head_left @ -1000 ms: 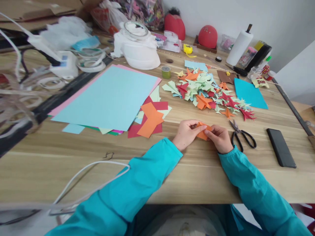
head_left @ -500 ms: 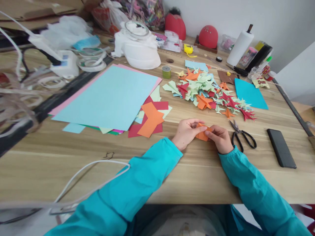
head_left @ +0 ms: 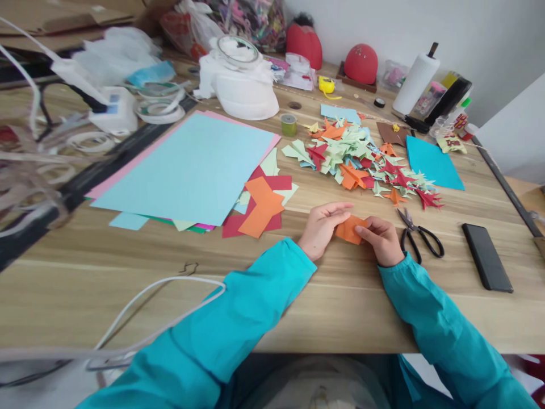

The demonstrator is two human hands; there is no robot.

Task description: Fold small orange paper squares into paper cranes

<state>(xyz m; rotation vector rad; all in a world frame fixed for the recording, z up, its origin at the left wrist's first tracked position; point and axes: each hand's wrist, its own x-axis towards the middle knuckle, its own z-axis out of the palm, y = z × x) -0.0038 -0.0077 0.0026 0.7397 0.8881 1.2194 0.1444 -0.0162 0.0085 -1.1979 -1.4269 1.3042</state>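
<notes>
A small piece of folded orange paper (head_left: 350, 230) is in front of me, a little above the table. My right hand (head_left: 380, 238) pinches its right side between thumb and fingers. At the paper's left edge is my left hand (head_left: 322, 228), its fingers stretched out and its thumb along the top left corner; whether it touches the paper from behind is hidden. Black-handled scissors (head_left: 411, 230) lie just right of my right hand, blades partly apart. Beyond my hands spreads a pile of folded paper figures (head_left: 347, 142) in green, orange, red and blue.
Large light blue sheets (head_left: 187, 165) are stacked at the left, with orange paper strips (head_left: 261, 207) beside them. A phone (head_left: 486, 257) lies at the right. A white cable (head_left: 157, 281) loops near my left sleeve. A green spool (head_left: 288, 125) stands behind the strips.
My left thumb has lifted off the front of the orange paper and the left fingers have straightened. More of the paper's face shows. My right hand keeps its pinch.
</notes>
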